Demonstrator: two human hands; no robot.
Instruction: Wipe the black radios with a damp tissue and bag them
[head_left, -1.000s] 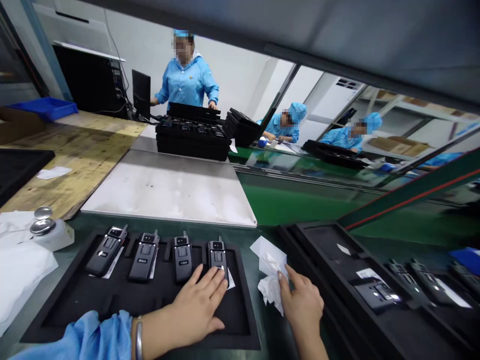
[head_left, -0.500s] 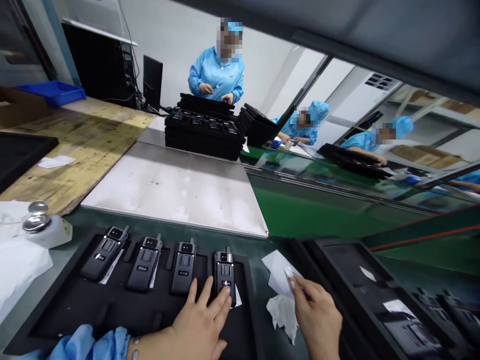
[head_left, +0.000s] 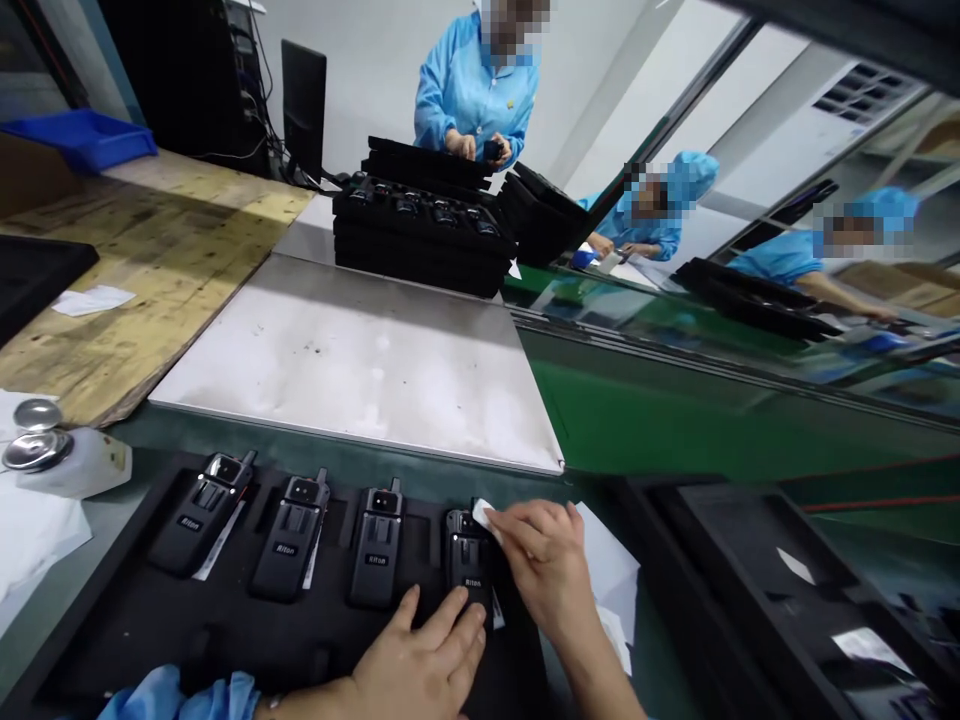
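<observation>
Four black handheld radios lie in a row in a black foam tray (head_left: 247, 660). The rightmost radio (head_left: 465, 550) has my left hand (head_left: 424, 650) at its lower end, fingers spread and fingertips on it. My right hand (head_left: 544, 560) pinches a small white wipe (head_left: 484, 515) against the upper right of that radio, near its antenna. To the left are the other radios: one (head_left: 377, 560) nearest, one (head_left: 285, 550) in the middle and one (head_left: 191, 530) at the far left. White slips stick out beside some of them.
A white dispenser bottle (head_left: 82, 460) stands at the left by white cloths (head_left: 34, 530). White paper (head_left: 607, 550) lies right of my right hand. More foam trays (head_left: 720, 600) are at the right. Beyond the pale board (head_left: 352, 370) are stacked trays (head_left: 420, 245) and people in blue.
My right hand has moved left with the white wipe, from over the white paper to the top of the rightmost radio. My left hand stays at that radio. The camera view has shifted.
</observation>
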